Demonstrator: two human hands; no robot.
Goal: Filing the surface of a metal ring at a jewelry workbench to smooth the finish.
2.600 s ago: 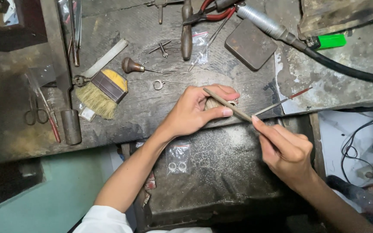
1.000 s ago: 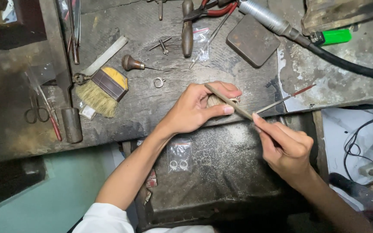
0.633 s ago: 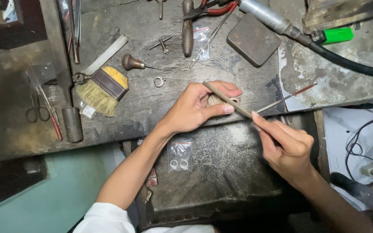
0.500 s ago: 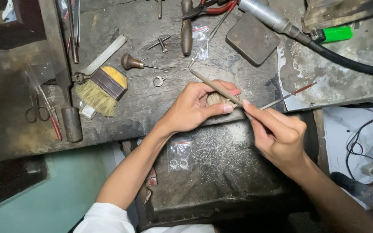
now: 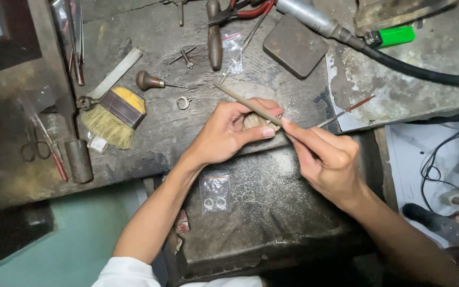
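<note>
Two hands worked at the table's (image 5: 197,133) worn front edge, above a dusty dark tray (image 5: 272,212). The left hand (image 5: 224,133) had its grip closed on a small pale piece (image 5: 254,121), resting on the rough wood. The right hand (image 5: 328,159) pinched a slim tapered file (image 5: 248,104), laid across that piece. Just beyond lay a loose ring (image 5: 183,102), an awl (image 5: 152,81) and a bristle brush (image 5: 113,117).

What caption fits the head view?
Right hand runs a file across a small piece pinched in the left hand.
</note>
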